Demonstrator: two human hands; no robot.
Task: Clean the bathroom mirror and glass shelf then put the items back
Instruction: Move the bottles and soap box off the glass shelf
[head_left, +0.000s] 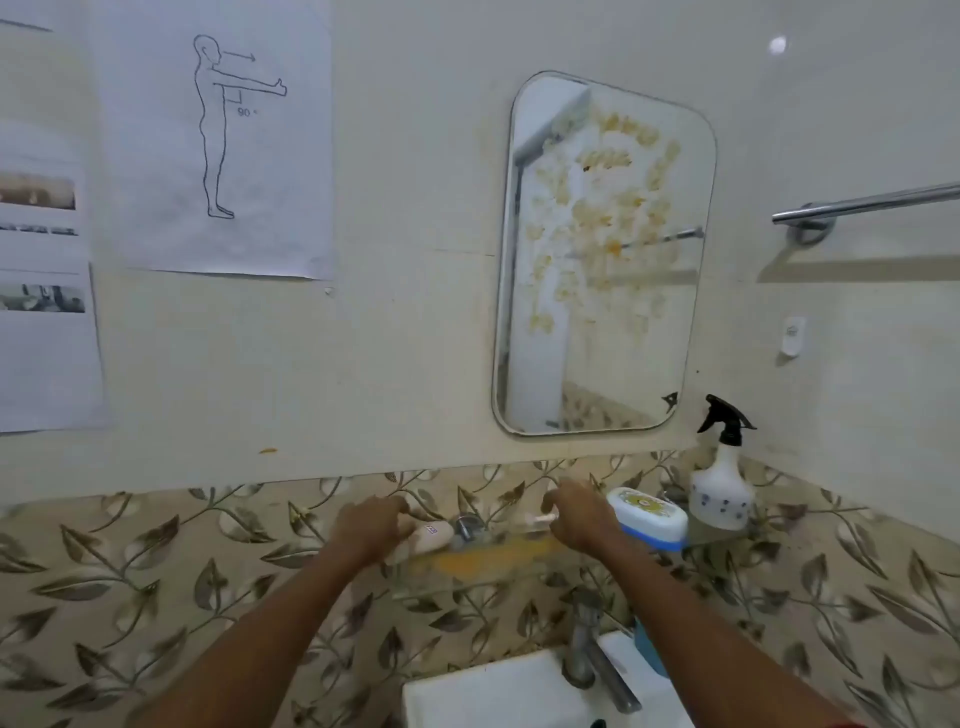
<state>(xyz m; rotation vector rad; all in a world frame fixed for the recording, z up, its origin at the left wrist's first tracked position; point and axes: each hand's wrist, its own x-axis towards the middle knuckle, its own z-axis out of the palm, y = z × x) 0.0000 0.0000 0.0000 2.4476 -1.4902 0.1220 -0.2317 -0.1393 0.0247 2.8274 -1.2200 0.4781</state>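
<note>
Glass shelf, under stained mirror: orange-smeared, rigid, breakable, probably slick.
- Shelf's left end: pale bar, likely light and slippery, best gripped across its sides. The left hand curls its fingers over it.
- Shelf's middle: small white item, blurred, pinched by right hand.

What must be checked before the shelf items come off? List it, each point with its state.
1. Left hand on the pale bar: ok, fingers curl over it.
2. Right hand grip: cannot tell, blurred.
3. Glass shelf cleared: not ok, soap box sits on it, orange stain shows.
4. Mirror clean: not ok, yellow smears.
5. Spray bottle ready: ok, upright at the shelf's right end.
</note>
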